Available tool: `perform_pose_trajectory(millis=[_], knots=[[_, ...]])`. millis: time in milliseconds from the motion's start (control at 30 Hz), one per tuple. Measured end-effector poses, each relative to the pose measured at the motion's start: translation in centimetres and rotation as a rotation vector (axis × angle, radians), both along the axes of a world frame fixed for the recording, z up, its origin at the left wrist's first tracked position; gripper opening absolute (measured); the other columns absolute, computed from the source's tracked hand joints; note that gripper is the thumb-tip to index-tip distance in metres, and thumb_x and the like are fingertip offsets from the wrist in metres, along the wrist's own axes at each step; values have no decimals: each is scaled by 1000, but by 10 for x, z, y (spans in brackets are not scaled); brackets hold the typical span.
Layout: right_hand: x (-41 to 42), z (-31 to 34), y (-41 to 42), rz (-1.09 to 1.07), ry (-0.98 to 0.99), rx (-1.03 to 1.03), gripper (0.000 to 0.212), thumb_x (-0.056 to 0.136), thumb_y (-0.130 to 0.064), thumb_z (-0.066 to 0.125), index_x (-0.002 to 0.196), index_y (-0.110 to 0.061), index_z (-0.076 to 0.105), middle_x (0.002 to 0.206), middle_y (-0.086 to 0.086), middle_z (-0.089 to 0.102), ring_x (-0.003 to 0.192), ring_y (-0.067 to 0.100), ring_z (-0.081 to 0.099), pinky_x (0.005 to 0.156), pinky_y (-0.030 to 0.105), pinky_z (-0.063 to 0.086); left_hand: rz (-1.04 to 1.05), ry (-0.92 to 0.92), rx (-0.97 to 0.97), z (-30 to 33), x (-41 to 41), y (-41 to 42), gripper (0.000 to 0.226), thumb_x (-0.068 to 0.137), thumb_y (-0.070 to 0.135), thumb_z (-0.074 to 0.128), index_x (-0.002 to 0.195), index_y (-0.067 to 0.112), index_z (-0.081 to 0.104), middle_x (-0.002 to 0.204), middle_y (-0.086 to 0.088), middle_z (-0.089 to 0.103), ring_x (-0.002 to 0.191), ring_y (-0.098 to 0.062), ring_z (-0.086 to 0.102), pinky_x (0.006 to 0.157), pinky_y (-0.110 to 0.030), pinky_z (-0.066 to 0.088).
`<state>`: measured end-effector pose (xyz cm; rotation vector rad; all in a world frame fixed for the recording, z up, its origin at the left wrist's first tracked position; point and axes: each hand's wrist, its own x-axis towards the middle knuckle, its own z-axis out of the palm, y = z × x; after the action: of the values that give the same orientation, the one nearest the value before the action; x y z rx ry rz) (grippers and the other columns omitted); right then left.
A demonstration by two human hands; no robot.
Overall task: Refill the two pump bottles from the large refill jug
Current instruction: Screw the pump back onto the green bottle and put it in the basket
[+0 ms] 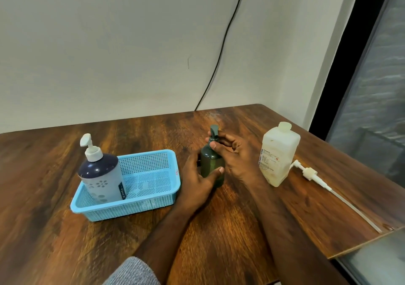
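**Both hands on the green pump bottle at mid-desk**

I see the dark green pump bottle [212, 164] standing upright on the desk [230, 230], between the blue basket [131, 206] and the refill jug [277, 153]. My left hand [197, 181] wraps its body, thumb across the front, fingers [192, 157] curled behind. My right hand [234, 153] grips the pump collar, its fingers closed round the neck below the nozzle. The second pump bottle [103, 173], dark-topped with a white pump, stands upright in the basket's left end. The translucent jug stands uncapped to the right; its white pump with dip tube [324, 186] lies flat on the desk just beside it. A grey sleeve [131, 271] shows at the lower edge.
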<state>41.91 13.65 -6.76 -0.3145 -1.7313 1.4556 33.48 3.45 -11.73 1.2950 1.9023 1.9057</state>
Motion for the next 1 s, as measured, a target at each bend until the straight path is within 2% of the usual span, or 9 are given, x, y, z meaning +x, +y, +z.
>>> perform_pose_trajectory(millis=[67,233,400,500,600,700,800,900,1000], knots=[[0,1,-6,-64,-8,32,30,89,-6,72,118,-16,68,106,-4,76,104,9,71,88,23,56,29,32,-9,-1,2,0,53,81,22,81,126,25,53,115,13,62,103,0,61,81,-13,50],[-2,3,-17,-199,-46,83,30,86,-14,78,109,-30,69,106,-11,73,101,-1,69,92,22,55,106,132,-90,-1,6,-4,57,83,28,77,132,20,49,118,9,59,106,-4,59,91,-28,53],[7,7,-21,-198,-202,135,42,89,-25,74,130,-16,65,126,-3,69,108,-2,63,94,17,51,185,136,-187,9,23,-20,65,80,38,75,138,28,48,117,9,65,104,-7,63,91,-28,53],[16,4,-23,-142,-288,147,54,88,-37,75,138,-28,57,137,-7,61,124,7,56,108,36,47,172,158,-244,5,36,-34,72,79,30,76,143,24,42,115,8,66,102,-7,63,90,-26,51],[22,-1,-28,-123,-307,86,70,79,-33,84,140,-36,50,144,-9,56,131,13,53,111,42,43,207,232,-284,6,43,-51,48,79,27,74,125,26,58,105,9,71,94,-7,66,86,-28,54],[22,-6,-35,-148,-390,96,84,72,-29,89,143,-32,44,146,-3,53,129,19,54,108,45,46,283,296,-327,16,45,-69,18,82,34,72,95,22,71,85,9,72,77,-7,66,73,-32,57],[19,-8,-40,-209,-375,62,82,71,-23,90,141,-28,46,144,-1,55,127,20,55,105,42,48,380,319,-311,30,36,-87,27,84,43,69,73,19,67,66,9,66,63,-7,61,62,-36,55],[19,-3,-45,-262,-327,67,78,68,-20,91,134,-30,51,138,-3,58,122,18,57,95,33,50,434,314,-219,46,16,-107,26,86,37,73,68,21,66,64,13,64,62,-5,60,59,-22,50],[16,15,-51,-282,-231,57,76,68,-19,91,133,-26,52,129,-9,57,115,12,54,84,23,45,458,328,-192,58,-8,-125,26,85,33,75,64,23,62,65,16,63,62,-4,62,57,-17,46]])
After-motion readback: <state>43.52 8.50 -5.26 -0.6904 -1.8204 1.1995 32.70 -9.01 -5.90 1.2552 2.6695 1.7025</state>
